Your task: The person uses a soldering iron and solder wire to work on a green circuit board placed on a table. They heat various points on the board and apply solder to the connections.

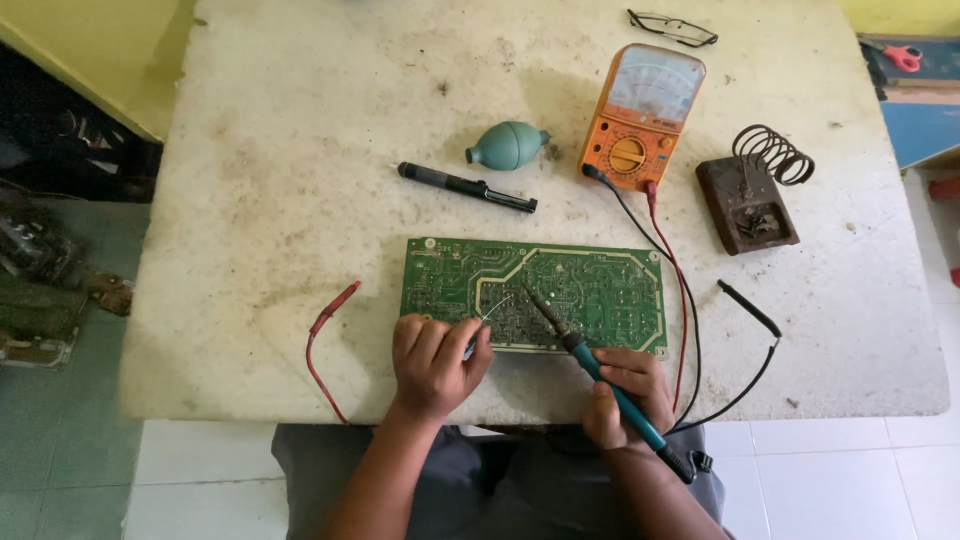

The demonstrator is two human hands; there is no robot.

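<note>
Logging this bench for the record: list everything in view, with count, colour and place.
circuit board: 1, green, table centre
soldering iron: 1, teal handle, in right hand
solder wire: 1, silver, at left hand
multimeter: 1, orange, upper right
probes: 2, red left, black right
air blower: 1, teal, upper centre
desoldering pump: 1, black, above board
iron stand: 1, brown, right
glasses: 1, dark, top edge
scissors: 1, red, top right
table: 1, white
left hand: 1, board edge
right hand: 1, board edge

Bright, even daylight; soft shadows, sharp focus.
</note>
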